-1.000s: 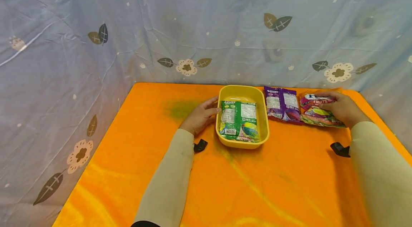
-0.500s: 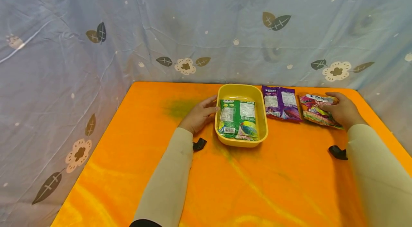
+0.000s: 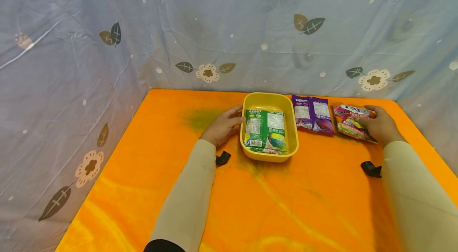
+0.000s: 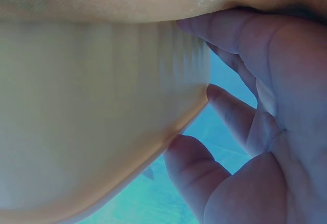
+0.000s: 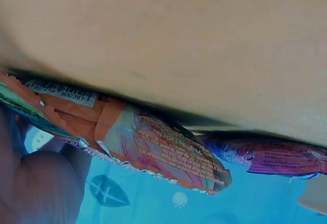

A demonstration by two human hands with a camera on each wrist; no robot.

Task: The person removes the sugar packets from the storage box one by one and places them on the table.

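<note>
A yellow plastic tub (image 3: 269, 157) stands on the table and holds a green candy bag (image 3: 264, 130) lying flat. My left hand (image 3: 223, 126) rests against the tub's left side. In the left wrist view its fingertips (image 4: 225, 104) touch the outer wall and the thumb meets the rim. My right hand (image 3: 383, 125) grips the right part of a red-and-orange fruit candy bag (image 3: 352, 121), thumb on top. That bag lies tilted, and its barcoded side (image 5: 158, 142) shows in the right wrist view. The fingers beneath are mostly hidden.
A purple candy bag (image 3: 314, 115) lies between the tub and the red-and-orange bag. An orange cloth (image 3: 286, 204) covers the table. Grey-blue patterned curtains (image 3: 264, 25) hang behind it and along both sides. Black strap ends (image 3: 372, 169) stick out near the wrists.
My right hand has shifted slightly left and tightened on the red-and-orange candy bag, whose right side has drawn in a little. The left hand stays at the tub.
</note>
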